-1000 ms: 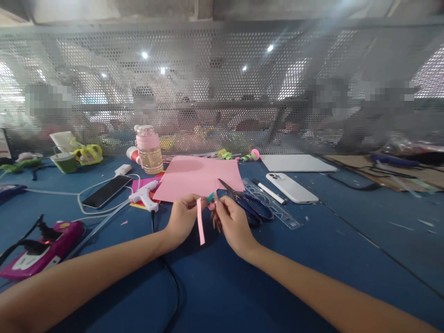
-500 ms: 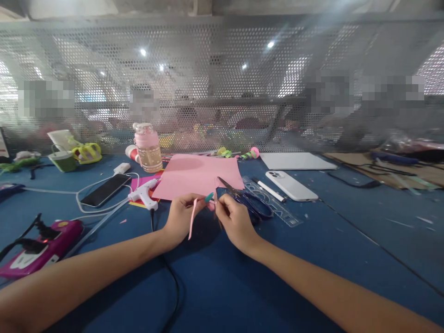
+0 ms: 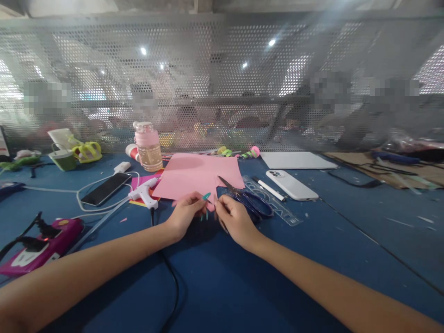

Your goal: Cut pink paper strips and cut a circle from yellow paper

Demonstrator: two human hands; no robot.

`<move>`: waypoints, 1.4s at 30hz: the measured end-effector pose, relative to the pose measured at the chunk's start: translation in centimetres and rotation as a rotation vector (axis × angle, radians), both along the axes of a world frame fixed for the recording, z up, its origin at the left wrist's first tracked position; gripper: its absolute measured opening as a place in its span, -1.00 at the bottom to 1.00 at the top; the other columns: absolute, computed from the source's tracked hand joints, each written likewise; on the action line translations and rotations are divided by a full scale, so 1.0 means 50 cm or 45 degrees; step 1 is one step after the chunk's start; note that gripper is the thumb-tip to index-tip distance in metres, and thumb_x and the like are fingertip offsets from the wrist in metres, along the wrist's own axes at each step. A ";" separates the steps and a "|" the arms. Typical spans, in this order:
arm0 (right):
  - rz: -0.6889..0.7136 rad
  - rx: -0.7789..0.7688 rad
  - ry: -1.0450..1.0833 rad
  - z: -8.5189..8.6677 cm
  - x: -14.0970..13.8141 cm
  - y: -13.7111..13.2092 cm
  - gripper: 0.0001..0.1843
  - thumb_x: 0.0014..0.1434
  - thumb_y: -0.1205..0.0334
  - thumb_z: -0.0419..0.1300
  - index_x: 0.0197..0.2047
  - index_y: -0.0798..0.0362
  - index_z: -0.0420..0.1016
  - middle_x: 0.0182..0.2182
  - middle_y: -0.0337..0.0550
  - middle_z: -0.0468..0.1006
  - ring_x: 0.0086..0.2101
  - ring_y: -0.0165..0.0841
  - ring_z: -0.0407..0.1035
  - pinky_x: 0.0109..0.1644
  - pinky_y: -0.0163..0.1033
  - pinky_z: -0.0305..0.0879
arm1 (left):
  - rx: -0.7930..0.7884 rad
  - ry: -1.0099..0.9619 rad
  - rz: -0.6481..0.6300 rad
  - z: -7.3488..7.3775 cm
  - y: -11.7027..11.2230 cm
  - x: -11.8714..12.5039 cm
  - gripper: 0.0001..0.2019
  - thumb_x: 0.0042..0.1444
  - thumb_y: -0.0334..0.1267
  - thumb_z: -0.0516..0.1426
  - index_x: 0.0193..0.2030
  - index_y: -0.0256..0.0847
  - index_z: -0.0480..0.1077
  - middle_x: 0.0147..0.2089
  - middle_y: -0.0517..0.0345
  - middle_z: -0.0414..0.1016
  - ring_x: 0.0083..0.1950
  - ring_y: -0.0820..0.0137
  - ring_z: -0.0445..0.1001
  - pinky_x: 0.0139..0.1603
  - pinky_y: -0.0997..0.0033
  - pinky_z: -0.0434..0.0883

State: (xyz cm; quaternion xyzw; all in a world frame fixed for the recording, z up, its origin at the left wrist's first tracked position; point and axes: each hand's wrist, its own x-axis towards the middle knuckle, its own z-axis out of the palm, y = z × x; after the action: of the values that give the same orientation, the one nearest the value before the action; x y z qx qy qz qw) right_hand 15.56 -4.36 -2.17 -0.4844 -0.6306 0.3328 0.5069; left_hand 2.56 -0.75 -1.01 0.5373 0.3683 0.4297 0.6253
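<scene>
Between left hand (image 3: 185,213) and right hand (image 3: 236,221), pinched pink strip (image 3: 211,206)

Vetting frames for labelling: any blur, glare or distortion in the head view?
Head view: left hand, right hand and strip slightly motion-smeared; lights flare through the hazy mesh; wide lens stretches the forearms; scissors fairly sharp.

The left hand (image 3: 185,213) wears long nails (image 3: 206,196) painted teal at the tips of its fingers (image 3: 197,201). On the right hand (image 3: 236,219) the nails are too blurred to tell. Behind the fingers, both forearms (image 3: 104,259) are bare, as far as they show.
</scene>
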 end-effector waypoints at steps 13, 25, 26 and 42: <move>0.077 -0.326 0.753 0.009 0.000 0.011 -0.54 0.03 0.07 0.13 -0.74 0.06 0.06 -0.89 -0.46 0.06 -0.85 -0.64 -0.09 -0.80 -0.50 -0.20 | 0.480 0.331 0.037 0.002 -0.008 -0.016 -0.59 0.08 0.05 -0.08 -0.60 -0.22 0.20 -0.70 0.30 0.11 -0.68 0.55 0.08 -0.64 0.52 0.05; 0.675 -1.204 0.882 0.047 0.030 0.002 -0.67 0.12 0.43 -0.08 -0.65 0.12 0.20 -0.85 -0.49 -0.02 -0.82 -0.65 -0.29 -0.82 -0.59 -0.28 | 2.418 1.328 0.458 0.011 -0.014 -0.039 -0.74 0.16 -0.12 -0.06 -0.31 -0.27 0.29 -0.32 -0.03 0.40 -0.25 0.25 0.30 -0.15 0.22 0.19; 0.717 -1.237 0.874 0.047 0.030 0.002 -0.68 0.14 0.42 -0.08 -0.64 0.12 0.20 -0.84 -0.49 -0.02 -0.81 -0.65 -0.29 -0.82 -0.59 -0.27 | 2.410 1.365 0.392 0.013 -0.014 -0.038 -0.74 0.17 -0.14 -0.08 -0.33 -0.27 0.29 -0.35 -0.01 0.40 -0.29 0.27 0.30 -0.19 0.26 0.20; 0.708 -1.197 0.720 0.044 0.022 -0.008 -0.63 0.19 0.25 -0.02 -0.64 0.12 0.18 -0.88 -0.51 -0.04 -0.82 -0.67 -0.28 -0.80 -0.59 -0.28 | 1.582 1.016 -0.368 0.006 -0.004 -0.044 -0.64 0.20 -0.09 -0.17 -0.46 -0.20 0.28 -0.55 0.14 0.35 -0.56 0.48 0.25 -0.53 0.49 0.10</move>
State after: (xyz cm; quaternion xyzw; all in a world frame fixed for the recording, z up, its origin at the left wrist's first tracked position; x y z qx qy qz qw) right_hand 16.64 -4.77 0.02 -0.3664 -0.3603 0.8107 0.2806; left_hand 0.34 -0.93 -0.72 0.9492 0.1824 0.2447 0.0763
